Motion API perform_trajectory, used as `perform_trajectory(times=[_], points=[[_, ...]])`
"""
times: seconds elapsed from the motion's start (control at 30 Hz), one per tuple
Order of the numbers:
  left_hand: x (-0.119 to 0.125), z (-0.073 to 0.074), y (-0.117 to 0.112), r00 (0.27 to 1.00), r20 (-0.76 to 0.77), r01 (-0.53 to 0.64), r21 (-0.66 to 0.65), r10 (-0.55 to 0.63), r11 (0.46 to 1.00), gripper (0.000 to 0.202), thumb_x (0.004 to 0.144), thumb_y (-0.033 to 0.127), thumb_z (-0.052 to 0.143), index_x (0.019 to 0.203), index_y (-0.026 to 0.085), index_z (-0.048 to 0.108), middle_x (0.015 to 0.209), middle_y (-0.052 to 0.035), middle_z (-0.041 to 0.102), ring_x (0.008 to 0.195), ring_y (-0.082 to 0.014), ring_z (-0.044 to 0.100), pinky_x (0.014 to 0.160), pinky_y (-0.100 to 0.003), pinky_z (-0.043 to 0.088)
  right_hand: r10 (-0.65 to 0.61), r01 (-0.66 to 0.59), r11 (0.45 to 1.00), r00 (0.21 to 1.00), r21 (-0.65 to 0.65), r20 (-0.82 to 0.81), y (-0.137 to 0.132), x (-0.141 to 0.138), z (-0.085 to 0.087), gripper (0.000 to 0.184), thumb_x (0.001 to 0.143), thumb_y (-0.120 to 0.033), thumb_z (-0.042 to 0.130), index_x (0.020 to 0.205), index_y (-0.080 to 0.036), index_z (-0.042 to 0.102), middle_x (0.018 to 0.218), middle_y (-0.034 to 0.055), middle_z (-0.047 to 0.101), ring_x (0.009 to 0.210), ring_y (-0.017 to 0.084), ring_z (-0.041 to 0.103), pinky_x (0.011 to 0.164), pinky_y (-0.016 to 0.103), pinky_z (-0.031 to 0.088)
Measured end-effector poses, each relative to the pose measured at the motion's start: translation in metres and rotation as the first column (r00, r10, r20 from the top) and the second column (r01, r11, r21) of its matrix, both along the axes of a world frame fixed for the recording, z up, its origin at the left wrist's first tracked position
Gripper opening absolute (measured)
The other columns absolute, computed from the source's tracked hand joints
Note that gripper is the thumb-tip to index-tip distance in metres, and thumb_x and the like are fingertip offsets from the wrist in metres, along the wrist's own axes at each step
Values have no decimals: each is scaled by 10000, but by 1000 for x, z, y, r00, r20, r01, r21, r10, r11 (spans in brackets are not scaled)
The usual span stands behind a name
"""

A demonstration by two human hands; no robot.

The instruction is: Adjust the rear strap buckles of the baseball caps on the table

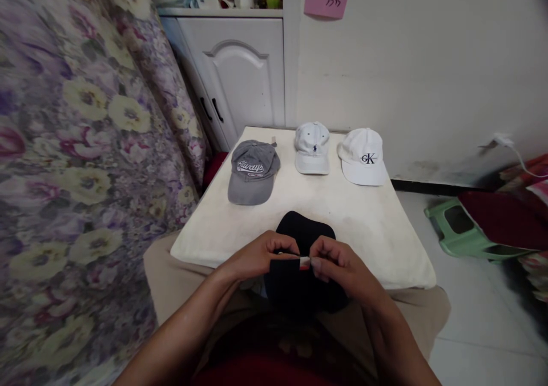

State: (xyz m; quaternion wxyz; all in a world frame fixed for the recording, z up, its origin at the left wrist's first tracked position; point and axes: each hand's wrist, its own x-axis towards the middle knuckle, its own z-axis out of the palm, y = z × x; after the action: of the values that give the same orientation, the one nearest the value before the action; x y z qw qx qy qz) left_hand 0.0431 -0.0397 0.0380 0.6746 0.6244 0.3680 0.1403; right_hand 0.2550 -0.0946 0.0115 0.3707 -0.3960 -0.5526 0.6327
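A black baseball cap (pixel 295 292) is between my hands at the table's near edge, its brim pointing away from me. My left hand (pixel 268 254) is closed on the cap's strap, thumb and fingers pinched together. Close beside it, my right hand (pixel 336 263) pinches the same strap from the other side. A small white and red tag (pixel 303 262) shows between the fingertips. Further back lie a grey cap (pixel 253 172) with white lettering, a white cap (pixel 312 148) with a small dark emblem, and another white cap (pixel 363 156) marked "CK".
The caps rest on a cream-covered table (pixel 342 220). Behind stands a white cabinet (pixel 244 72) with things on top. A flowered curtain (pixel 85 175) hangs at the left. On the right are a green stool (pixel 483 232) and a plugged-in white cable (pixel 520 155).
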Motion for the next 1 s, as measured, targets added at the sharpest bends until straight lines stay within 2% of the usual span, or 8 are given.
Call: perform_trajectory(times=[0.2,0.43,0.6,0.8,1.0], points=[[0,0,0,1000,-20,20,36,-19,999,257,797,385,669,718,142,635,611,34,536,546,-94,422,524,-218,308,4,-5,1000,999,10,45,0,1,3,154,909,-319,602,840,-189,557,704,-25,551,602,106,454,551,235,343],[4,3,-2,997,-60,45,93,-40,995,245,830,367,630,709,154,620,607,34,511,566,-107,411,533,-232,297,-28,21,999,983,39,182,3,-2,3,192,838,-372,699,847,-201,612,784,-2,595,708,143,508,620,260,384],[0,4,-1,994,-58,102,146,-94,984,350,899,431,554,697,161,648,598,30,495,570,-112,393,540,-243,295,33,-29,999,991,-32,132,4,2,1,208,831,-397,704,827,-197,650,739,-11,589,660,130,497,604,260,373],[-5,0,1,997,-72,14,128,-5,992,612,980,575,330,829,154,747,663,-18,602,631,-140,487,601,-259,354,34,-28,997,996,-71,85,5,6,-4,232,801,-407,733,825,-189,658,712,-19,594,623,119,493,577,246,354],[-3,-2,1,997,-82,10,136,1,991,635,977,602,317,807,157,737,625,-9,574,592,-130,467,567,-256,328,16,-10,995,998,-97,56,6,4,-7,229,789,-396,747,816,-187,658,712,-22,593,625,116,493,586,243,350]])
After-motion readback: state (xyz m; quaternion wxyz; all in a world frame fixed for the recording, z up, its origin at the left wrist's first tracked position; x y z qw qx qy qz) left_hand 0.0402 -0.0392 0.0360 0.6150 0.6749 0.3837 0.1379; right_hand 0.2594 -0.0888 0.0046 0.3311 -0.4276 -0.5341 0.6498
